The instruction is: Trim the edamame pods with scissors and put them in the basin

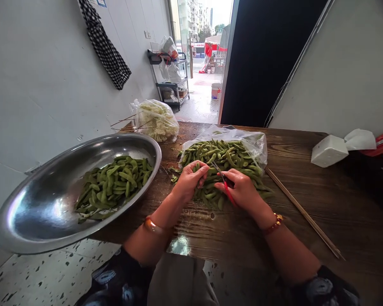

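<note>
Left fingers [202,171] pinch a green pod [198,167] while, just beside them, right fingers [232,174] hold red-handled scissors [226,186], apparently mid-trim, the next snip calling for bringing both together.

Over a heap of green pods [225,155] on the wooden worktop [204,229], the left hand [188,182] pinches a single pod [198,166] and the right hand [243,190] grips red-handled scissors [225,185], blades aimed toward eleven o'clock. From mid-view, a steel basin [47,206] of cut pods [115,182] sits at nine o'clock, a bag of pale florets [156,123] at ten, a trolley [172,83] at eleven, thin sticks [301,212] at four.
</note>
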Demonstrator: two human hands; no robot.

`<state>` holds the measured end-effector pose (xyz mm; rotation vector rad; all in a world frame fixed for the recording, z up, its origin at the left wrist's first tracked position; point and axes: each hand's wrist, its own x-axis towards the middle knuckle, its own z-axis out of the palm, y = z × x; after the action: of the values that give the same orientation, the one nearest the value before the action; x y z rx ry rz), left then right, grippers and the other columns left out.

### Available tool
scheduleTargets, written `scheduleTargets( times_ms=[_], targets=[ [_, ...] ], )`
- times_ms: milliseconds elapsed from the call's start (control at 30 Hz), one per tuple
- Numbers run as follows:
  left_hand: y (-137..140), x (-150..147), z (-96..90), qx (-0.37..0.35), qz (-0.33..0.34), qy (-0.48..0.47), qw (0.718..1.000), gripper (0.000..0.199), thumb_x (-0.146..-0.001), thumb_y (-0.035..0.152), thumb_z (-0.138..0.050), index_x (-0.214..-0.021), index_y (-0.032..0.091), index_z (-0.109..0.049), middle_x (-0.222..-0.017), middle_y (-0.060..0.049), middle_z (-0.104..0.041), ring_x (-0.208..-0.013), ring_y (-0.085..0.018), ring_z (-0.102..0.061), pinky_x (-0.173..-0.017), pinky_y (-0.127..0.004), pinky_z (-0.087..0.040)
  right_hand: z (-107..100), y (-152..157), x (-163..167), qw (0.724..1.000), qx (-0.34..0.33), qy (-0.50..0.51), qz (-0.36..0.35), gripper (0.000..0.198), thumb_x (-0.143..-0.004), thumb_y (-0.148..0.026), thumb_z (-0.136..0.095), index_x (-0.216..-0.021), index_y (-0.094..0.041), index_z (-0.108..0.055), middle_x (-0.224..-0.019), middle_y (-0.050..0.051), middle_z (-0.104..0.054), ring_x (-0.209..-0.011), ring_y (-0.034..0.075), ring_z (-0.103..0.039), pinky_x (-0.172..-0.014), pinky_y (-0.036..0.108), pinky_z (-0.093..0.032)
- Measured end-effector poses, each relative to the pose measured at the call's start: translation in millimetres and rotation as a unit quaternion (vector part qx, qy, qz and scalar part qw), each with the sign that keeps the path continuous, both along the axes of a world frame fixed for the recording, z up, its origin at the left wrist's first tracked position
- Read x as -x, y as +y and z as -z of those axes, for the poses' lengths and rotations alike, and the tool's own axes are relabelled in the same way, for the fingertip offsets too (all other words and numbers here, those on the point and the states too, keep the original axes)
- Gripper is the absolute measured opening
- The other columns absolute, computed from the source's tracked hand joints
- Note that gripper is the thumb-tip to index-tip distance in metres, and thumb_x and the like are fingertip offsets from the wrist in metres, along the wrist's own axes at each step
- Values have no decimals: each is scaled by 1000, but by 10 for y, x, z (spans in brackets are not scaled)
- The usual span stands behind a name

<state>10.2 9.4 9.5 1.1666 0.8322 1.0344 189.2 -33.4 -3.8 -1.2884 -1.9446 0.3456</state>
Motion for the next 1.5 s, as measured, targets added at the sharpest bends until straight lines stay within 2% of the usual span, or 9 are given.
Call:
scheduleTargets(
  times_ms=[567, 833, 967, 1033, 1133, 1233, 1267, 1400, 1500],
  targets=[
    [-156, -105, 32, -10, -53, 2, 999, 29, -74, 39, -69, -75, 18, -50, -54, 6, -45, -41, -3, -34, -39, -19, -24, 69, 6, 35, 999, -16, -26, 18, 32, -83, -47, -62, -100, -20, -66, -86, 4, -62, -69, 16, -59, -64, 27, -45],
    [-386, -155, 1, -3, -132, 68, 989, 20, -85, 28, -58, -72, 19, -47, -56, 2, -44, -41, -5, -34, -42, -22, -25, 241, 20, -20, 996, -75, -26, -27, 39, -85, -55, -53, -95, -19, -67, -81, 6, -65, -71, 21, -61, -65, 32, -45],
    [-384, -238, -198, -68, -162, 160, 971, 17, -87, 24, -54, -72, 20, -49, -54, 2, -45, -42, -7, -36, -44, -23, -29, 245, 11, -52, 996, -86, 3, -7, 44, -86, -57, -51, -96, -18, -67, -84, 8, -66, -75, 22, -62, -69, 34, -47],
    [-400, -194, -415, -153, -183, 245, 940, 15, -87, 24, -53, -72, 20, -52, -54, 2, -47, -45, -8, -41, -47, -25, -33, 241, 10, -62, 996, -90, 12, 15, 45, -85, -58, -51, -96, -18, -67, -85, 8, -67, -77, 23, -63, -70, 35, -48],
    [-449, 66, -826, -301, -226, 403, 834, 14, -85, 26, -55, -74, 19, -57, -60, 0, -54, -55, -11, -48, -55, -27, -39, 225, 13, -67, 994, -98, 26, 36, 45, -84, -58, -52, -96, -18, -67, -87, 8, -67, -80, 23, -63, -73, 36, -49],
    [-443, 581, -1150, -323, -254, 424, 807, 12, -85, 25, -52, -81, 17, -60, -69, -3, -58, -66, -15, -52, -65, -31, -42, 185, 20, -72, 993, -106, 39, 44, 45, -84, -57, -53, -97, -17, -68, -89, 9, -67, -82, 24, -63, -76, 36, -49],
    [-418, 792, -1208, -336, -271, 475, 766, 13, -85, 26, -51, -84, 17, -61, -73, -4, -59, -69, -16, -53, -69, -32, -43, 168, 24, -76, 992, -106, 42, 49, 45, -84, -57, -53, -98, -17, -68, -90, 10, -67, -83, 24, -63, -77, 36, -49],
    [-317, 1540, -1207, -335, -286, 660, 609, 26, -80, 29, -56, -99, 13, -62, -100, -13, -60, -96, -25, -53, -89, -40, -40, 95, 41, -114, 989, -98, 78, 77, 49, -85, -58, -52, -104, -17, -68, -88, 9, -67, -79, 22, -63, -74, 35, -49],
    [-333, 1671, -1095, -340, -268, 676, 597, 40, -80, 33, -57, -114, 13, -58, -114, -15, -58, -108, -28, -49, -97, -43, -37, 44, 48, -154, 985, -95, 120, 82, 49, -84, -58, -53, -106, -18, -69, -89, 7, -68, -77, 20, -62, -71, 33, -50]
  ],
)
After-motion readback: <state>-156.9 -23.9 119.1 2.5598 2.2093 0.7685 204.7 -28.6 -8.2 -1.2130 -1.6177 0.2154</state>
